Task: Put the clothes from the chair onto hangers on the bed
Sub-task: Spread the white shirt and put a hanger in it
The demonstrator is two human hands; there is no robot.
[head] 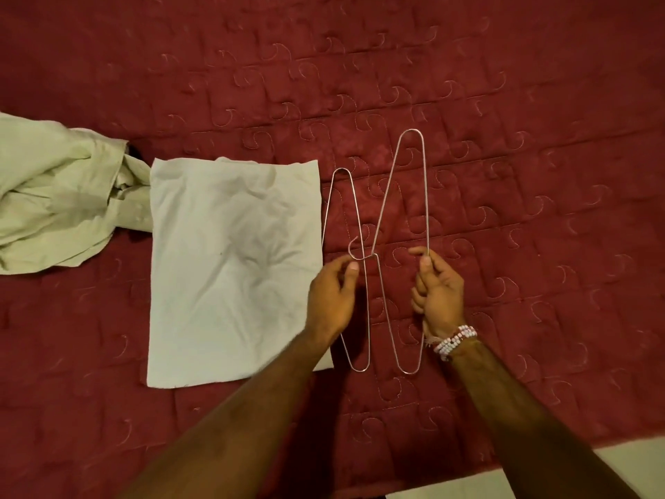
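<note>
Two thin wire hangers lie upright in my view over the red quilted bed (503, 174). Their wires cross near a small hook in the middle. My left hand (333, 297) pinches the left hanger (341, 170) at that hook. My right hand (437, 289), with a bead bracelet on its wrist, pinches the long straight wire of the right hanger (426, 192). A flat folded pale cloth (234, 268) lies on the bed just left of the hangers. A crumpled pale green shirt (54, 196) lies at the far left, touching the cloth's top corner.
The red cover spreads wide behind and to the right of the hangers. The bed's near edge runs along the bottom right, with a pale floor (539, 477) beyond it. The chair is out of view.
</note>
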